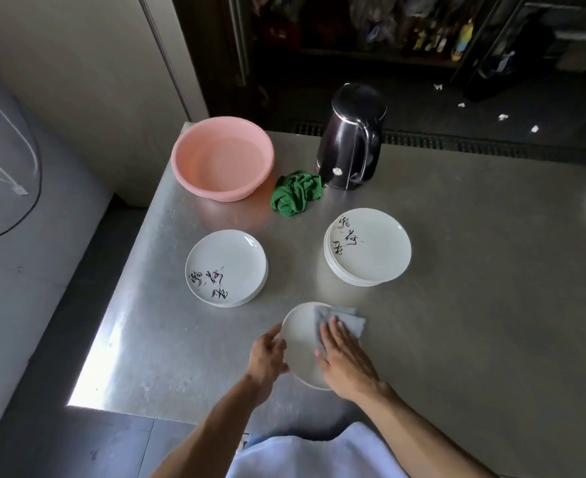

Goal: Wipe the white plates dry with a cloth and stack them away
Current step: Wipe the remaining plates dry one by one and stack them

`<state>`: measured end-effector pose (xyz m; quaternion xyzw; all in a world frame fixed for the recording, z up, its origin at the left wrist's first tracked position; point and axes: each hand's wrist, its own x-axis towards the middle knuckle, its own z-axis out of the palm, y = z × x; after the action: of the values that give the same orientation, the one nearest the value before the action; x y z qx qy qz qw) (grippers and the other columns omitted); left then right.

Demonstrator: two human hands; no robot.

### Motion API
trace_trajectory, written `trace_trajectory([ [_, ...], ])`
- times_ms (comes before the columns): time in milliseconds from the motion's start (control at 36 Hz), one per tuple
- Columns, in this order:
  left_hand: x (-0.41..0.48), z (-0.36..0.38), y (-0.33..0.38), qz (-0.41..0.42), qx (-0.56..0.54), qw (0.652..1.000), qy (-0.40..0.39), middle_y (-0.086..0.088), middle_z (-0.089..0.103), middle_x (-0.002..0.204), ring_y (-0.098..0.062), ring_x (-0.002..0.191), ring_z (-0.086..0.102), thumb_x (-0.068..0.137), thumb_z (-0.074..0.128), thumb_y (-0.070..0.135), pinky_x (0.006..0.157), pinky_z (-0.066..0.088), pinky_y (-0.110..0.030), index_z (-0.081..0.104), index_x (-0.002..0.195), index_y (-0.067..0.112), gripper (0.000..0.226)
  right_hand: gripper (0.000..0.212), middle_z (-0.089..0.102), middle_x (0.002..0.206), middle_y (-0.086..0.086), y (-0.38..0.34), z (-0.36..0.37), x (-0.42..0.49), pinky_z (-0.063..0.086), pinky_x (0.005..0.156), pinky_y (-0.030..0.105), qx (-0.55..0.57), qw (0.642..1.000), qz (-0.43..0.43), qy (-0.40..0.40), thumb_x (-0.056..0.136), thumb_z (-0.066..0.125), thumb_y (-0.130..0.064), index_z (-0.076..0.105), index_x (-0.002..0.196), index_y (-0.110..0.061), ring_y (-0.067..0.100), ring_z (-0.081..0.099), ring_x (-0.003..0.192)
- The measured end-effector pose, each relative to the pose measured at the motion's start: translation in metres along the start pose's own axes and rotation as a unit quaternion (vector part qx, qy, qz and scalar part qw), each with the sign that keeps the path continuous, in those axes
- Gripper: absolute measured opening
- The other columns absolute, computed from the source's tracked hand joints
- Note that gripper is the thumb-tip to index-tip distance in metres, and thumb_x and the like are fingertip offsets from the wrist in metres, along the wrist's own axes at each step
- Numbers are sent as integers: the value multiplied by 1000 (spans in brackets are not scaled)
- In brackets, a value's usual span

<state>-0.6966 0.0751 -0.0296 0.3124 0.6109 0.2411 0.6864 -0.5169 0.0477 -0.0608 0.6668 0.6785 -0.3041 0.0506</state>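
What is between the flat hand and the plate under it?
A grey cloth lies between the right hand and the white plate. The straight fingers press it onto the plate. The head view shows this.

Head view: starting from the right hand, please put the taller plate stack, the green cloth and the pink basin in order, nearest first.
1. Taller plate stack: just beyond the right hand, slightly to its right.
2. Green cloth: farther back, beside the kettle.
3. Pink basin: far back on the left.
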Motion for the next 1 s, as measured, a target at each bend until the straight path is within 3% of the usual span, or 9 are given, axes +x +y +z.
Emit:
trace_trajectory([
  [111, 3, 6, -1, -21, -23, 997, 71, -13, 66, 96, -28, 88, 60, 97, 44, -2, 75, 51, -45, 63, 108, 10, 25, 65, -5, 164, 23, -10, -1, 3, -2, 124, 40, 40, 995, 89, -6, 107, 24, -41, 8, 158, -3, 30, -4, 154],
  [167, 2, 10, 4, -33, -14, 996, 85, -10, 58, 84, -24, 82, 53, 89, 55, 10, 73, 44, -42, 54, 91, 10, 2, 61, -1, 164, 22, -17, 0, 1, -9, 122, 30, 73, 997, 1, 30, 108, 30, -33, 13, 157, -1, 30, 1, 154],
  [222, 3, 13, 6, -27, 12, 997, 67, -9, 53, 79, -23, 78, 53, 83, 61, 27, 72, 49, -44, 50, 85, 12, 19, 58, 1, 165, 11, -21, 1, -2, -17, 116, 15, 81, 989, -116, 35, 108, 33, -27, 16, 157, -4, 19, -1, 154],
  [306, -1, 11, 5, -36, 5, 999, 39, -12, 67, 92, -23, 83, 66, 101, 60, 23, 71, 59, -42, 52, 103, 9, 16, 57, -4, 164, -1, -16, 4, 1, -14, 115, 11, 94, 986, -139, 12, 108, 34, -32, 17, 159, -11, 6, -7, 152],
  [500, -4, 6, 10, -20, 6, 1000, -19, -17, 71, 113, -23, 97, 66, 107, 36, 0, 82, 59, -44, 65, 131, 15, 41, 69, -4, 165, 22, -7, 9, 3, 2, 123, 42, -5, 993, 117, -16, 106, 26, -43, 6, 158, -2, 31, -1, 154],
  [694, -3, 8, 9, -2, 18, 999, -47, -18, 75, 118, -33, 111, 72, 109, 43, 9, 95, 57, -59, 66, 131, 11, 32, 62, -8, 166, 6, -30, 5, 9, -3, 124, 27, 101, 993, -59, -21, 108, 31, -35, 8, 159, -9, 16, -4, 154],
  [806, 2, 3, 1, -6, -47, 999, 10, -22, 70, 118, -33, 104, 67, 102, 44, 8, 88, 59, -54, 63, 134, 12, 37, 63, -4, 166, 18, -11, -1, 8, -2, 123, 37, 13, 999, 46, -21, 108, 24, -38, 4, 159, -5, 26, -3, 154],
  [917, 8, 8, 3, -30, -74, 995, 62, -12, 62, 94, -24, 89, 58, 98, 44, -1, 79, 51, -40, 63, 103, 10, 22, 65, -1, 165, 23, -10, -6, 6, 1, 125, 42, -9, 996, 81, -30, 107, 24, -39, 9, 157, -1, 29, 0, 154],
  [1000, 13, 6, 7, -56, -46, 995, 67, -12, 55, 86, -24, 82, 56, 97, 57, 8, 76, 51, -41, 50, 89, 13, 12, 62, 1, 166, 16, -15, -5, -2, 1, 125, 34, 11, 999, -38, -12, 108, 26, -37, 10, 158, -4, 21, -1, 154],
])
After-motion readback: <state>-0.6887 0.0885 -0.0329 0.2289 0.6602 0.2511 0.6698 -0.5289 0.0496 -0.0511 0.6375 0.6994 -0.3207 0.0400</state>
